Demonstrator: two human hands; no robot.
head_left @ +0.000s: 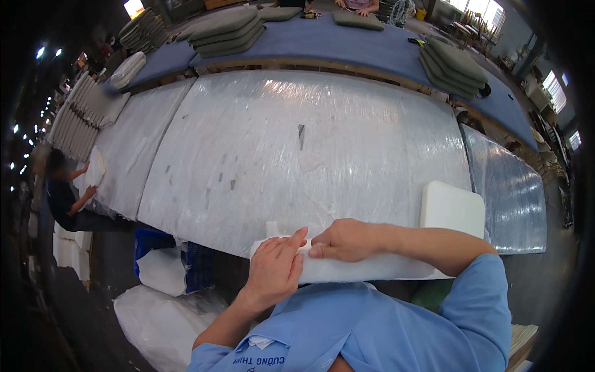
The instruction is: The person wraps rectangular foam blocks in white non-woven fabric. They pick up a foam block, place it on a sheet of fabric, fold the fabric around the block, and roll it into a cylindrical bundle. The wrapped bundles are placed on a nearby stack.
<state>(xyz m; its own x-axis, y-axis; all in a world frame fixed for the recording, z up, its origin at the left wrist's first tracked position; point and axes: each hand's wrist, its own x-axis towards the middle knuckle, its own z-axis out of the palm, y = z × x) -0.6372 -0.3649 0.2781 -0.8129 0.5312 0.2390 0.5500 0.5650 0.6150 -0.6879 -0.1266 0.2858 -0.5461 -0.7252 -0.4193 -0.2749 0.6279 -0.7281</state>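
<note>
A piece of soft white padding (365, 266) lies along the near edge of the plastic-covered table, right in front of my body. My left hand (273, 270) rests on its left end, fingers stretched out. Closed in a fist, my right hand (344, 240) grips the padding's upper edge, thumb pointing toward the left hand. The fingertips of the right hand are partly hidden. Just beyond my right forearm is a white foam cushion (452, 208) with rounded corners, its near part covered by the arm.
Clear plastic film wraps the wide worktable (297, 167). Behind it runs a blue-topped table (322, 43) with stacks of grey-green cushions (226, 34). A co-worker (68, 192) handles a white piece at left. A blue crate (198, 266) and a plastic bag (161, 322) are below left.
</note>
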